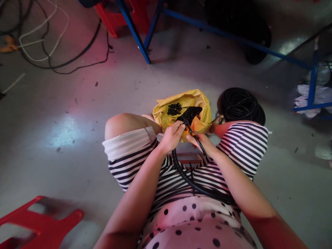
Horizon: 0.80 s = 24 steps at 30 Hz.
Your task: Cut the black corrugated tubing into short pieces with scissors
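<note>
My left hand (173, 137) is closed on the end of a black corrugated tube (190, 181), which curves down over my lap to the right. My right hand (203, 141) is wrapped round a dark scissors-like hand tool (199, 143) with an orange spot; its exact kind is hard to make out. The tool's far end meets the fingertips of my left hand. Both hands are over the near rim of a yellow bag (206, 114) standing open between my legs. Inside it lie many short black tube pieces (174, 109).
A coil of black tubing (242, 105) lies on the floor beside my right knee. Blue metal frame legs (137, 38) stand ahead. Red stools (44, 221) are at lower left and at the top. Loose cables (64, 64) sprawl at upper left.
</note>
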Motion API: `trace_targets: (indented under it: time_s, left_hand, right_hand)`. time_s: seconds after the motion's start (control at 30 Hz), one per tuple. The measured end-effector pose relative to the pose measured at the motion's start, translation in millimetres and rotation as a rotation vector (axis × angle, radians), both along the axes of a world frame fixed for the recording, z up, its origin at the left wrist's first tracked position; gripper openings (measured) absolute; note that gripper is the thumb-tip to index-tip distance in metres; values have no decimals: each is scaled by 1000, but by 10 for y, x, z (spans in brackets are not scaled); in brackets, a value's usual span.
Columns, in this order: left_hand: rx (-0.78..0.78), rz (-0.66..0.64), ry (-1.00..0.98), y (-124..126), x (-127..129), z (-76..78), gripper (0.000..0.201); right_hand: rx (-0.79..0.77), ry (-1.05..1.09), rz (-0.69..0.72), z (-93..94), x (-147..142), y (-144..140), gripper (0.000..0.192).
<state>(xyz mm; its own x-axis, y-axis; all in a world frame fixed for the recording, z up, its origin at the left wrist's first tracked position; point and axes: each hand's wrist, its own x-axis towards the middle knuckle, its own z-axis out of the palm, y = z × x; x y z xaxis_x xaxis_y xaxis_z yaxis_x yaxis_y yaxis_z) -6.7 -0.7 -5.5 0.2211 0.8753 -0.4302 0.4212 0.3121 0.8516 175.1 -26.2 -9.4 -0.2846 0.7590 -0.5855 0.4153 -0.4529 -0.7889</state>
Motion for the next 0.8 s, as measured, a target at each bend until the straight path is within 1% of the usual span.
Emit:
trace_targets:
  time_s: [0.07, 0.13, 0.3, 0.43, 0.6, 0.8]
  left_hand:
    - [-96, 7, -62, -12, 15, 45, 26]
    - [-138, 39, -65, -17, 32, 65, 25]
    - [-93, 176, 14, -5, 70, 14, 22]
    - [-87, 224, 15, 0, 78, -47, 20]
    - [-46, 222, 35, -2, 75, -71, 18]
    - [9, 152, 60, 4, 78, 4, 18]
  right_hand:
    - [-13, 2, 0, 5, 2, -1, 52]
    - [-16, -19, -1, -2, 2, -5, 52]
    - [-29, -57, -7, -32, -6, -18, 49]
    - [-34, -67, 5, -29, -13, -12, 48]
    - [-20, -104, 19, -11, -14, -3, 48]
    - [-2, -127, 46, -18, -12, 1, 50]
